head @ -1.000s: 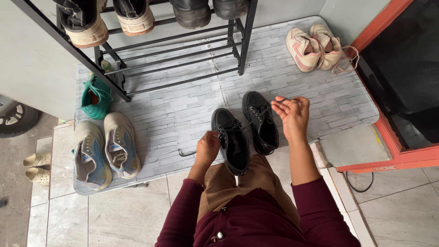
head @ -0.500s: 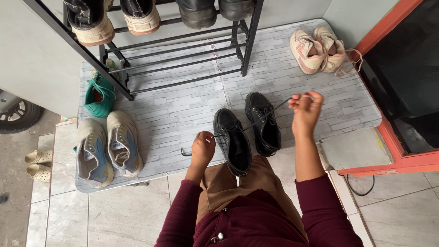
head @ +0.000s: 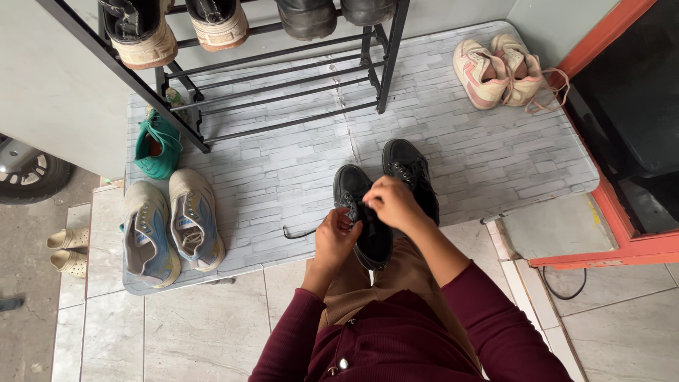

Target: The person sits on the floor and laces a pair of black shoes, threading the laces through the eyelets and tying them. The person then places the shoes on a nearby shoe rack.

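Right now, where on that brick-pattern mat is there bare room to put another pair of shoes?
The widest bare patch lies on the mat, between the black shoes and the pink sneakers. Another lies between the rack and the black shoes, right of the grey sneakers. It is crowded where both hands, left and right, work on the black shoes.

— What sort of place is this?

— A home entryway, by the look of it. A black metal shoe rack stands against the wall, with boots and sneakers on its upper bars.

— Anything else?

— More footwear lies around it on a brick-patterned floor mat: pink-and-white sneakers, a grey-and-blue pair, a green shoe, and small cream clogs on the marble-look floor tiles. An orange door frame runs along one side, and a vehicle tyre shows just beyond the wall.
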